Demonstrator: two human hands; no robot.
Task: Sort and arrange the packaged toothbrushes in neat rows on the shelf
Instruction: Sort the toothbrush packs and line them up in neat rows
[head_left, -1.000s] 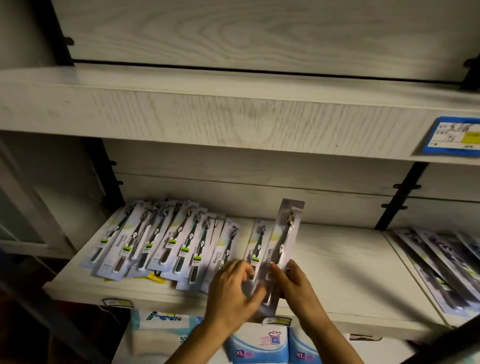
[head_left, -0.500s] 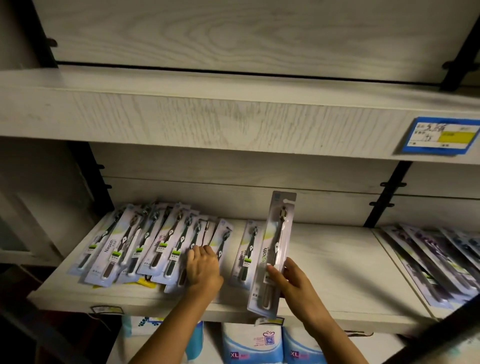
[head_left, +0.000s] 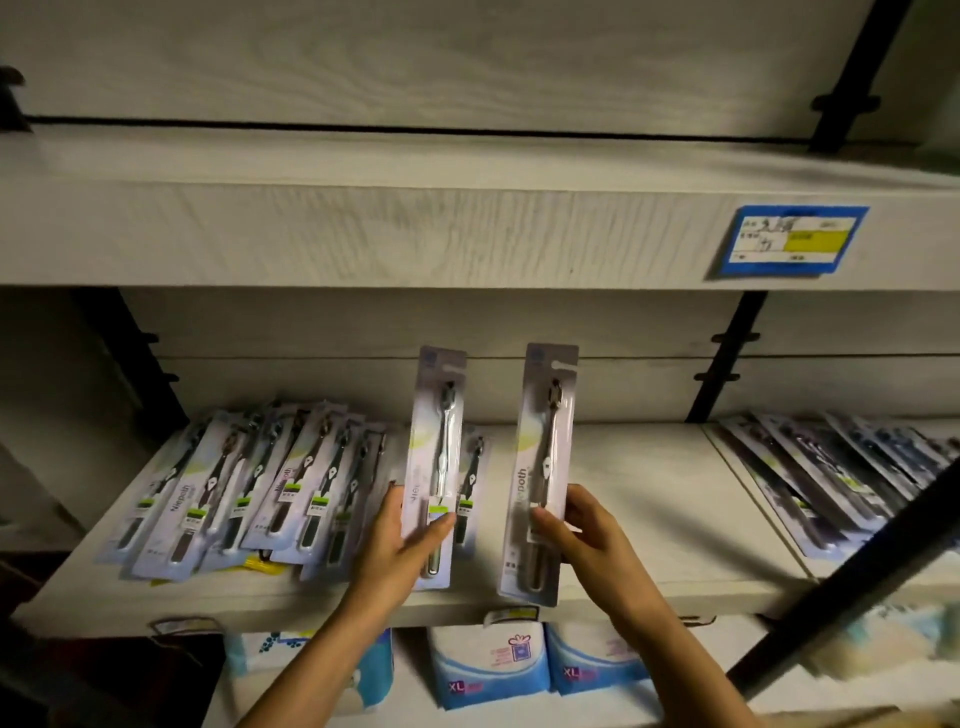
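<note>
My left hand (head_left: 397, 540) grips a packaged toothbrush (head_left: 436, 447) near its lower end and holds it upright above the shelf (head_left: 649, 519). My right hand (head_left: 582, 530) grips a second packaged toothbrush (head_left: 545, 441), also upright, a little to the right. Several more packs (head_left: 249, 483) lie fanned and overlapping on the left part of the shelf. One pack (head_left: 474, 483) lies flat between the two held ones, partly hidden by the left one.
Another batch of darker packs (head_left: 831, 478) lies on the adjoining shelf at the right. An upper shelf with a blue price tag (head_left: 789, 239) overhangs. Black uprights (head_left: 727, 358) stand at the back. Blue and white XL packs (head_left: 493, 665) sit on the shelf below.
My left hand left the fanned pile and now holds a pack raised upright. My right hand kept its pack and shifted slightly right. The camera view has moved closer.
</note>
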